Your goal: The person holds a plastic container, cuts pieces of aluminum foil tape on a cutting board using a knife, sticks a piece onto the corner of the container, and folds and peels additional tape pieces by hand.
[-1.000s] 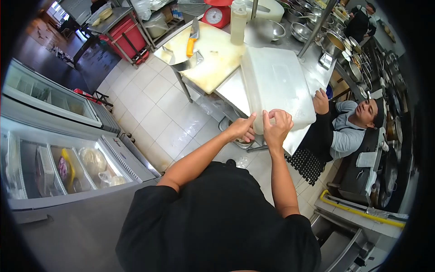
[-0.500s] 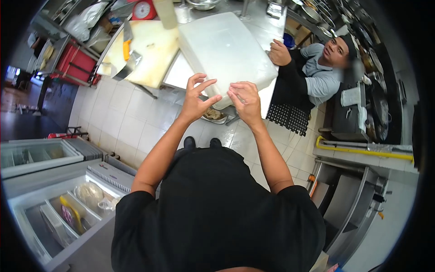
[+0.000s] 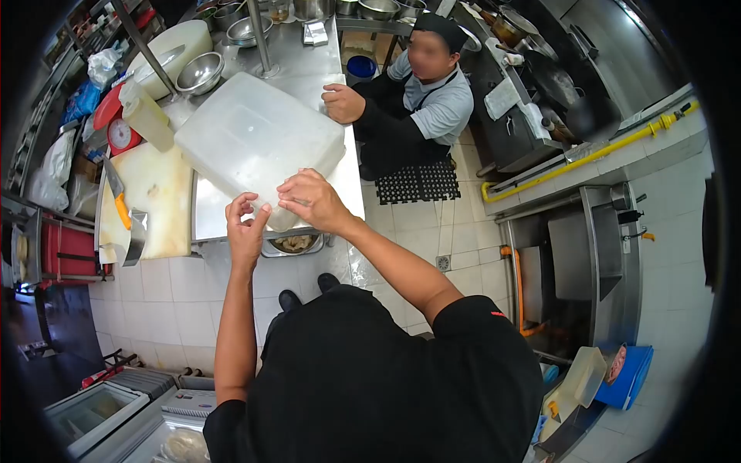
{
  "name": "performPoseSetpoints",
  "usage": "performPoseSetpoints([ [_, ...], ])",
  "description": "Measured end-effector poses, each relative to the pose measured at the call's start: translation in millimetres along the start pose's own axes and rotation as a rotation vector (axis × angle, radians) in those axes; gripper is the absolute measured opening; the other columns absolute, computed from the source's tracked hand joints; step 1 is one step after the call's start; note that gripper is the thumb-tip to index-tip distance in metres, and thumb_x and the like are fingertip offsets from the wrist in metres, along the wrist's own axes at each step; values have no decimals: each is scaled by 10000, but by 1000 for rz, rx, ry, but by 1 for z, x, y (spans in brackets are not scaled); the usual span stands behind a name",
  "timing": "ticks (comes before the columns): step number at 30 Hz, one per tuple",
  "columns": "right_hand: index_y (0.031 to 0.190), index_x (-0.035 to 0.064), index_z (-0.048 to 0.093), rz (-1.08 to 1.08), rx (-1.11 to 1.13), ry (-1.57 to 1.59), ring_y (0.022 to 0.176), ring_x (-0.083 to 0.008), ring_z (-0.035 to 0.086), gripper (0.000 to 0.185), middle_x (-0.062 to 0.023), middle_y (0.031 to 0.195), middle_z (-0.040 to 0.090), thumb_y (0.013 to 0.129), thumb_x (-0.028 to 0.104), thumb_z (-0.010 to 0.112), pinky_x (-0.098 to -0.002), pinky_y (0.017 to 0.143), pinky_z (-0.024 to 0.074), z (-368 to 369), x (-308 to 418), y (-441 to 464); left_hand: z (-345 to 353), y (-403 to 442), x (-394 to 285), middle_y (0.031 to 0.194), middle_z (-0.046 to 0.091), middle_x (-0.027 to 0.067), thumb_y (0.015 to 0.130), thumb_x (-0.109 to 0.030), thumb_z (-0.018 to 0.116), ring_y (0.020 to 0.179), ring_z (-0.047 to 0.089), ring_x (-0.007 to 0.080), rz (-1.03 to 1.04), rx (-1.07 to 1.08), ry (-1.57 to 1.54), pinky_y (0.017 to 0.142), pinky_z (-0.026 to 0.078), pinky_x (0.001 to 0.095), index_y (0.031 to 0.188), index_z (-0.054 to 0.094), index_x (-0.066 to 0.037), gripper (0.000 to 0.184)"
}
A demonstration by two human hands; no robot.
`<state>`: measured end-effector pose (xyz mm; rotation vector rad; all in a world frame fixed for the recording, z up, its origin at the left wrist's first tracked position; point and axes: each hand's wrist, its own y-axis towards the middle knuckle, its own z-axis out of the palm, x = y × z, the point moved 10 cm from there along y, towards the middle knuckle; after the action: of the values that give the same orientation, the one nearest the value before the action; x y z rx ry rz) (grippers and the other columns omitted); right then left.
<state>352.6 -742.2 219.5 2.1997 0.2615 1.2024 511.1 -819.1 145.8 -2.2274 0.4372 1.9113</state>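
Both hands (image 3: 246, 231) (image 3: 318, 204) close together, half-curled

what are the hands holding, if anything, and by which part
The left hand and right hand are at the near corner of the translucent plastic container; whether the fingers actually grip it cannot be told.

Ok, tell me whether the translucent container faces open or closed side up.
Closed side up: the translucent container shows a smooth, unbroken upper face, with no opening visible. Whether anything is inside, I cannot tell.
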Motion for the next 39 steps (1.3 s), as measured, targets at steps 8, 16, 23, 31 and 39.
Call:
performPoseSetpoints([
  [8, 800, 16, 682, -18, 9, -25, 887, -228, 609, 106, -59, 921, 671, 796, 115, 719, -415, 970, 403, 1, 1, -1, -6, 7, -14, 987, 494, 24, 872, -183, 702, 903, 500, 110, 93, 19, 32, 664, 437, 224, 1058, 665, -80, 216],
  [16, 790, 28, 682, 60, -14, -58, 970, -263, 583, 192, -42, 943, 651, 748, 187, 781, -436, 1011, 384, 3, -3, 0, -3, 11, -8, 933, 506, 6, 837, -150, 740, 803, 479, 82, 160, 128, -55, 622, 399, 213, 1085, 686, -79, 264],
  [23, 785, 49, 699, 72, 20, -69, 959, -230, 611, 189, -47, 944, 670, 753, 215, 784, -461, 1021, 382, 4, -8, -3, -5, 21, -31, 807, 454, -27, 787, -127, 771, 700, 417, 66, 232, 257, 231, 608, 370, 210, 1171, 663, -80, 403],
  [31, 989, 14, 674, 35, -485, -299, 975, -299, 618, 200, -145, 1030, 665, 829, 132, 688, -368, 898, 461, -103, -60, 27, -6, 30, -23, 763, 510, -5, 723, -178, 813, 692, 448, 100, 218, 295, 231, 633, 400, 235, 1171, 682, -112, 472],
  [39, 1206, -45, 575, 695, -276, 182, 1019, -170, 568, 571, -104, 1094, 629, 937, 458, 556, -289, 891, 428, -69, -198, 21, -2, 33, -9, 749, 495, -46, 707, -158, 842, 689, 448, 62, 95, 282, 49, 635, 407, 224, 1113, 703, -125, 431],
])
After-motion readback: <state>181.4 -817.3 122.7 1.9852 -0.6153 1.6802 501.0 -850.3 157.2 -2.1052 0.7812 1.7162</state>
